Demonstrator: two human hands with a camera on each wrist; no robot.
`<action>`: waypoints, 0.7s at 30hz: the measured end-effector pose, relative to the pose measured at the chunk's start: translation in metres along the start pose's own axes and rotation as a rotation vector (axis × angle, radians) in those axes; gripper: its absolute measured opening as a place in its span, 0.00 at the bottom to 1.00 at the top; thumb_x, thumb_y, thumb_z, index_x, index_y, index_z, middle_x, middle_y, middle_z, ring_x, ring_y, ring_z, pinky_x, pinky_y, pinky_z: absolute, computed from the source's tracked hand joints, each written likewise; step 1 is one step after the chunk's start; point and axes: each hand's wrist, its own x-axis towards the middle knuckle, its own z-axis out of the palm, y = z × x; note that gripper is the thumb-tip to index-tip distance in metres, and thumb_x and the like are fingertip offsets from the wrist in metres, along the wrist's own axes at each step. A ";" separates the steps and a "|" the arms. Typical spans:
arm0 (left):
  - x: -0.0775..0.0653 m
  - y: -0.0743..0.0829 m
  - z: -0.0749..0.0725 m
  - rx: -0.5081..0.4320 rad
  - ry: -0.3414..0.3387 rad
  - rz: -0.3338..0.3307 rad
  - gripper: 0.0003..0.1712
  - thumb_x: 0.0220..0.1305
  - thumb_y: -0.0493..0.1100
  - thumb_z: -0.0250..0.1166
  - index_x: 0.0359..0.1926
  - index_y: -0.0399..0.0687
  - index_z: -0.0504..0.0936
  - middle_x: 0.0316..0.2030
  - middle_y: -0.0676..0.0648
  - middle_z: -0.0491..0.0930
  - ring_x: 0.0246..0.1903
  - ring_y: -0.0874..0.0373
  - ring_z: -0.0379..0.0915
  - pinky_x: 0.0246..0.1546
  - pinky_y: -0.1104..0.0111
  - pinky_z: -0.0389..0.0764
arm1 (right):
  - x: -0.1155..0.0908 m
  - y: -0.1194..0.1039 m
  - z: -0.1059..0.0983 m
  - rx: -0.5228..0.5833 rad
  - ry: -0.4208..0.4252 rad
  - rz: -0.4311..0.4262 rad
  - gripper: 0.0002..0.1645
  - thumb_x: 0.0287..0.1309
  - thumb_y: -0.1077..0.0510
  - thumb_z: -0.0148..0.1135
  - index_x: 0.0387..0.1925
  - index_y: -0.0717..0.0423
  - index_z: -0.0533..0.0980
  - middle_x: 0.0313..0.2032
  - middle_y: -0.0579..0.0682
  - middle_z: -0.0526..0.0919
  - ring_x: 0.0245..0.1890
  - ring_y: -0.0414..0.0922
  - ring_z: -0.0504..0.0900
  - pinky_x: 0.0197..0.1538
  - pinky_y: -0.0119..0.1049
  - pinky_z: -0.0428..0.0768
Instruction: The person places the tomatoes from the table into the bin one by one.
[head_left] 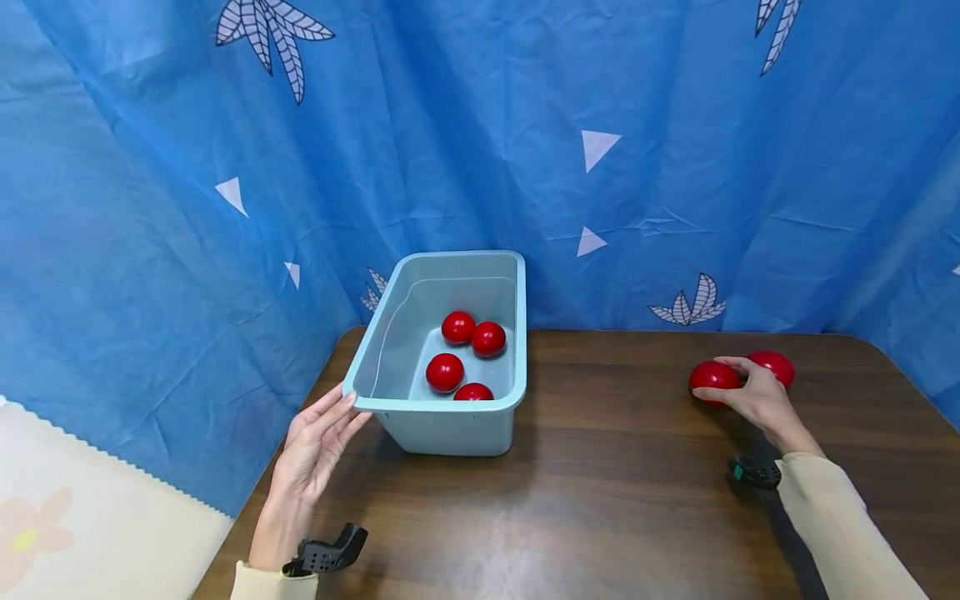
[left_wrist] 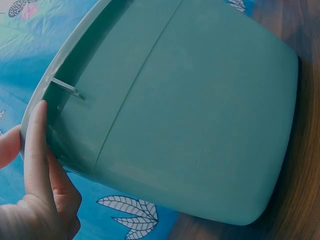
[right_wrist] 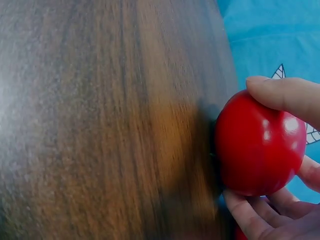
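Note:
A light blue-green plastic bin [head_left: 442,433] stands at the left-centre of the table, several red tomatoes [head_left: 444,372] inside it. My left hand [head_left: 309,450] pinches its near-left rim corner; in the left wrist view the thumb and the index finger lie on opposite sides of the rim [left_wrist: 36,95]. Far to the right, my right hand [head_left: 761,398] grips a shiny red tomato [right_wrist: 260,145] between thumb and fingers, at the tabletop. Another tomato [head_left: 776,365] sits just behind that hand, partly hidden by it.
The dark wooden table [head_left: 600,500] has rounded far corners. A blue patterned curtain [head_left: 480,150] hangs right behind its far edge and down the left side. Pale floral cloth [head_left: 90,508] shows at the lower left.

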 end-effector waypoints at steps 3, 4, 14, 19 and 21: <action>0.001 0.000 0.001 0.003 0.005 -0.004 0.19 0.79 0.29 0.55 0.53 0.52 0.88 0.58 0.49 0.83 0.59 0.56 0.81 0.55 0.67 0.85 | 0.000 0.001 0.000 -0.001 0.004 0.008 0.54 0.62 0.55 0.74 0.76 0.72 0.53 0.69 0.83 0.54 0.65 0.81 0.56 0.60 0.77 0.74; 0.000 0.000 0.001 0.004 0.008 -0.007 0.19 0.78 0.30 0.56 0.53 0.52 0.88 0.58 0.50 0.84 0.59 0.56 0.81 0.56 0.67 0.85 | 0.000 0.001 0.000 -0.001 0.005 0.012 0.54 0.62 0.56 0.74 0.76 0.72 0.53 0.70 0.83 0.54 0.65 0.81 0.55 0.60 0.77 0.73; -0.002 0.001 -0.001 0.011 0.009 -0.001 0.19 0.79 0.30 0.55 0.54 0.51 0.88 0.58 0.49 0.83 0.58 0.57 0.82 0.56 0.66 0.85 | -0.002 -0.009 0.008 -0.014 0.027 -0.016 0.53 0.59 0.58 0.77 0.74 0.74 0.56 0.68 0.82 0.59 0.63 0.80 0.59 0.56 0.73 0.79; 0.000 0.001 0.001 0.023 0.010 -0.001 0.18 0.79 0.30 0.56 0.54 0.51 0.88 0.58 0.49 0.83 0.58 0.57 0.82 0.56 0.66 0.85 | -0.005 -0.037 0.008 -0.006 0.049 -0.086 0.52 0.59 0.57 0.77 0.75 0.72 0.58 0.68 0.80 0.62 0.63 0.78 0.61 0.57 0.75 0.77; 0.000 0.001 0.002 0.021 0.012 -0.003 0.18 0.79 0.30 0.56 0.53 0.51 0.88 0.57 0.49 0.83 0.58 0.56 0.82 0.56 0.66 0.85 | -0.007 -0.055 0.008 0.021 0.065 -0.119 0.52 0.60 0.57 0.76 0.76 0.70 0.58 0.69 0.80 0.62 0.64 0.77 0.62 0.58 0.76 0.76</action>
